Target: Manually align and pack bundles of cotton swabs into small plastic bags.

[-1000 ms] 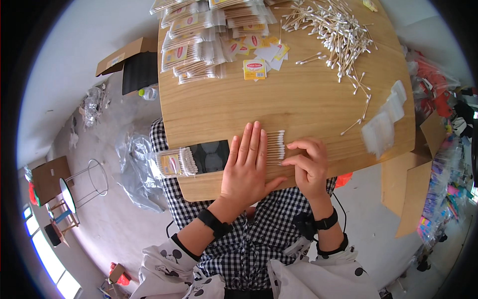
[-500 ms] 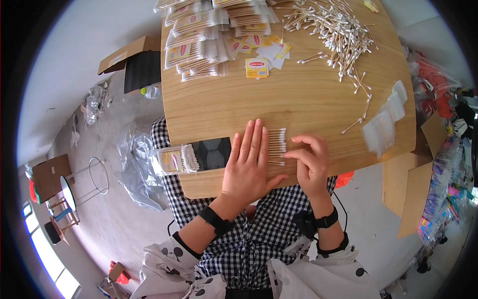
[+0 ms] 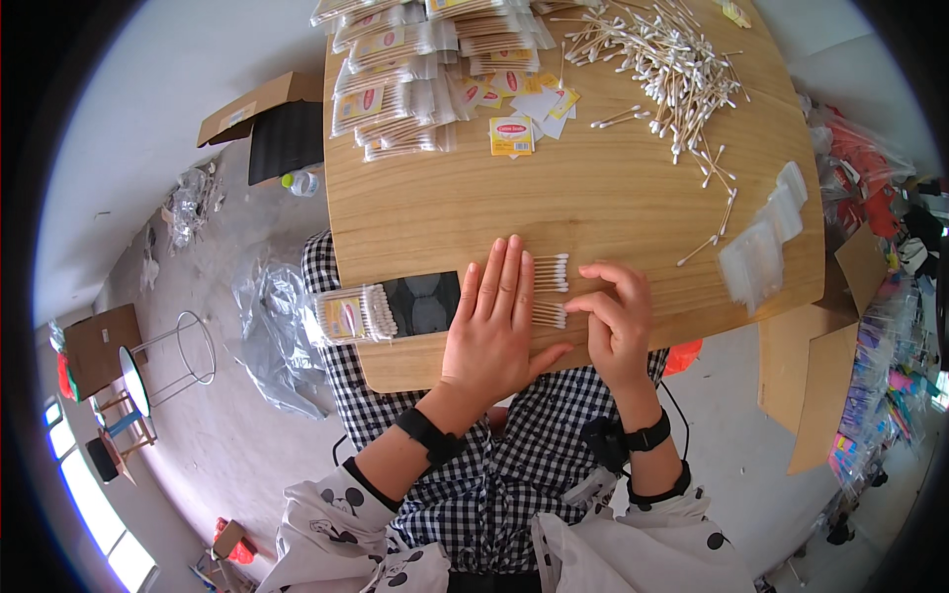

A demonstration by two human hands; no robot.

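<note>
My left hand (image 3: 491, 316) lies flat on the table with straight fingers, palm down over a row of cotton swabs (image 3: 550, 272). Only their white tips and short lengths of stick show past its right side, in two groups with a gap between. Beside the lower group, my right hand (image 3: 618, 321) is held with bent fingers, thumb and forefinger apart and nothing between them. A fingertip is close to the swab tips; whether it touches them I cannot tell. Left of my left hand lies a dark flat strip (image 3: 423, 303), and at its end a clear packet of swabs (image 3: 346, 316) with a yellow card.
Filled swab packets (image 3: 386, 84) are stacked at the far left of the table. Near them lie yellow and white cards (image 3: 511, 136). A heap of loose swabs (image 3: 682, 79) spreads at the far right. Empty clear bags (image 3: 759, 252) lie by the right edge, above an open carton (image 3: 816, 346).
The lower swab tips under my right fingers have gathered into a group, and a gap has opened between them and the upper ones. Both hands stay nearly in place.
</note>
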